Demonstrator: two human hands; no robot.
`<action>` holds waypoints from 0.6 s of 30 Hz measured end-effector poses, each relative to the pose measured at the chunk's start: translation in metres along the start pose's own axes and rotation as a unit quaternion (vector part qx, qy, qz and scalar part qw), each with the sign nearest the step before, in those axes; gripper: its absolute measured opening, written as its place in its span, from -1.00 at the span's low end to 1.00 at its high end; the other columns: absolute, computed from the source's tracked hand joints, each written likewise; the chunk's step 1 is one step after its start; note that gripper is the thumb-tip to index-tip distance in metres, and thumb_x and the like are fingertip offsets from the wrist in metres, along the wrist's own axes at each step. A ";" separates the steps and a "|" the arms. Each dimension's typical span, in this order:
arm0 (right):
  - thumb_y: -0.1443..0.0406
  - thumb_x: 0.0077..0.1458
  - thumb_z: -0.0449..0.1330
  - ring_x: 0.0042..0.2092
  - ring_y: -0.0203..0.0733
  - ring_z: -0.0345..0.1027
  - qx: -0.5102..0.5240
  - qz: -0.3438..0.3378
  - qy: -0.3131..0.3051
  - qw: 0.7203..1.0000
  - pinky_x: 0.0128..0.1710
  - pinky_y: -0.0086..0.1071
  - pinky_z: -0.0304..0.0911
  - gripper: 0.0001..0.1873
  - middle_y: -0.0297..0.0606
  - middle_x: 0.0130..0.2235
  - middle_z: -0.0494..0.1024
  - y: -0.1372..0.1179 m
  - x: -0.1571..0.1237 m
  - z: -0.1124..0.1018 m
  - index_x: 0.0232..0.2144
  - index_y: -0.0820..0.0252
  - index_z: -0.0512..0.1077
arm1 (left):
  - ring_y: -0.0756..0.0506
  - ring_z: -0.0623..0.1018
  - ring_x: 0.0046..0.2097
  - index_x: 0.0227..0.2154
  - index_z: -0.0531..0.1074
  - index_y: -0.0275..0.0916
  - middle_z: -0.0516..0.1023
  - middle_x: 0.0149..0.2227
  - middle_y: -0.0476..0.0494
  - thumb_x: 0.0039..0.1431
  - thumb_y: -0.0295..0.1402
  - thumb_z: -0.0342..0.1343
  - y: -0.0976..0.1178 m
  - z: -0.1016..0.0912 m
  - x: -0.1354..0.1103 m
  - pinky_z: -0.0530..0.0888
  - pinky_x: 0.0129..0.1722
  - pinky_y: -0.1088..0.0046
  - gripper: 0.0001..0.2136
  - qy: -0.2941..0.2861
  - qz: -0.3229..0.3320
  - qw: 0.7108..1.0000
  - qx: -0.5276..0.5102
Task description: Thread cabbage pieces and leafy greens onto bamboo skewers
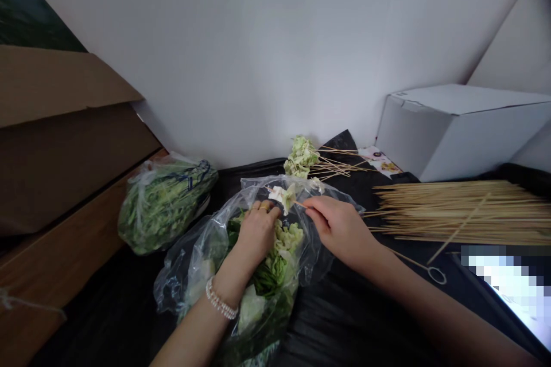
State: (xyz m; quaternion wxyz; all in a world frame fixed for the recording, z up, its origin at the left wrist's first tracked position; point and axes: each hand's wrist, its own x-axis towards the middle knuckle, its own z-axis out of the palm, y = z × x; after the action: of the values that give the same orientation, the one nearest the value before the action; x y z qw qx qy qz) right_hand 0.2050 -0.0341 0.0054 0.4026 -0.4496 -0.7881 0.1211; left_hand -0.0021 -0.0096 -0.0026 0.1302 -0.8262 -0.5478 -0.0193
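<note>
Between thumb and bent fingers, my right hand grips a bamboo skewer that points left. Pale cabbage leaf pieces are threaded near its tip. My left hand, with a ring and a beaded bracelet, is closed at the lower edge of these pieces; its fingertips are partly hidden. Under both hands lies an opened clear plastic bag holding torn green and pale leaves. Behind it, several skewers with leaves on their ends rest in a pile.
A tied bag of greens sits at left, by a cardboard box. Loose bamboo skewers lie at right, with a ring-ended stick nearer. A white box stands behind. A lit, pixelated screen is at lower right.
</note>
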 end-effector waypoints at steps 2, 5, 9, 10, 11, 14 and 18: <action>0.36 0.26 0.04 -0.20 -0.18 0.44 -0.002 0.000 0.003 1.000 -0.16 -0.34 0.24 -0.81 -0.24 -0.26 0.55 0.000 0.000 -0.001 -0.22 0.16 0.46 | -0.26 0.45 -0.06 -0.17 0.50 -0.23 0.50 -0.07 -0.26 0.08 -0.55 0.02 0.000 -0.002 -0.001 0.42 -0.11 0.22 -0.71 0.005 0.001 1.000 -0.010; 0.36 0.26 0.03 -0.21 -0.18 0.44 0.001 0.000 0.003 1.000 -0.17 -0.34 0.25 -0.80 -0.24 -0.27 0.55 0.000 0.001 -0.001 -0.22 0.16 0.47 | -0.28 0.45 -0.09 -0.18 0.52 -0.23 0.50 -0.14 -0.26 0.00 -0.56 0.04 0.000 -0.001 -0.002 0.42 -0.11 0.19 -0.68 0.007 0.002 1.000 -0.013; 0.36 0.26 0.03 -0.20 -0.18 0.45 0.006 0.005 0.001 1.000 -0.17 -0.33 0.25 -0.78 -0.24 -0.26 0.56 -0.001 0.001 -0.001 -0.22 0.16 0.48 | -0.29 0.45 -0.13 -0.31 0.56 -0.27 0.53 -0.23 -0.30 0.01 -0.61 0.00 -0.004 0.007 -0.001 0.43 -0.14 0.18 -0.73 0.020 -0.024 0.999 -0.015; 0.36 0.25 0.03 -0.20 -0.18 0.44 0.006 0.006 0.001 1.000 -0.16 -0.33 0.25 -0.78 -0.24 -0.25 0.56 -0.002 0.002 -0.002 -0.22 0.16 0.48 | -0.28 0.46 -0.14 -0.35 0.57 -0.28 0.53 -0.25 -0.30 0.01 -0.62 0.00 -0.005 0.008 0.000 0.44 -0.13 0.18 -0.74 0.030 -0.026 0.999 -0.027; 0.36 0.25 0.03 -0.20 -0.18 0.44 0.005 0.006 0.001 1.000 -0.16 -0.33 0.25 -0.79 -0.24 -0.25 0.56 -0.002 0.002 -0.002 -0.22 0.16 0.48 | -0.27 0.46 -0.14 -0.38 0.58 -0.27 0.54 -0.26 -0.29 0.03 -0.63 0.01 -0.006 0.009 0.001 0.44 -0.12 0.19 -0.74 0.045 -0.025 0.998 -0.048; 0.36 0.25 0.03 -0.21 -0.18 0.44 0.007 0.006 0.006 1.000 -0.18 -0.32 0.25 -0.79 -0.25 -0.26 0.56 -0.002 0.002 -0.005 -0.22 0.17 0.48 | -0.22 0.48 -0.13 -0.38 0.59 -0.23 0.57 -0.20 -0.23 0.12 -0.58 0.05 -0.007 0.008 0.003 0.43 -0.07 0.21 -0.78 0.119 -0.010 0.982 -0.148; 0.36 0.23 0.05 -0.24 -0.20 0.45 0.013 0.007 0.018 1.000 -0.21 -0.34 0.24 -0.81 -0.28 -0.28 0.58 -0.001 0.004 -0.008 -0.25 0.15 0.48 | -0.17 0.53 -0.13 -0.33 0.58 -0.17 0.61 -0.21 -0.15 0.13 -0.51 0.13 -0.005 0.000 0.004 0.43 -0.06 0.25 -0.84 0.192 -0.018 0.934 -0.302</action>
State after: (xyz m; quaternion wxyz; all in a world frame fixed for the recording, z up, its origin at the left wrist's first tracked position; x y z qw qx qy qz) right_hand 0.2095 -0.0331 0.0133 0.4218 -0.4520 -0.7758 0.1266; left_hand -0.0049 -0.0041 -0.0007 -0.0232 -0.7973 -0.4950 -0.3446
